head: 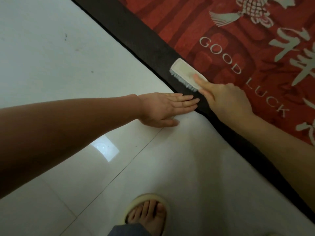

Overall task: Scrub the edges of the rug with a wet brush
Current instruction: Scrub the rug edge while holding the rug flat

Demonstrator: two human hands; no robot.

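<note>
A red rug (213, 31) with pale lettering and a dark brown border (141, 40) runs diagonally across the upper right. A white scrub brush (185, 73) with pale bristles lies along that border. My right hand (225, 99) grips the brush's near end, with the index finger laid along its back. My left hand (163, 108) lies flat with straight fingers, palm on the floor and fingertips pressing the border just below the brush.
Glossy white floor tiles (68, 57) fill the left and bottom, with a few dark specks and a bright light reflection. My foot in a pale slipper (148, 213) stands at the bottom centre.
</note>
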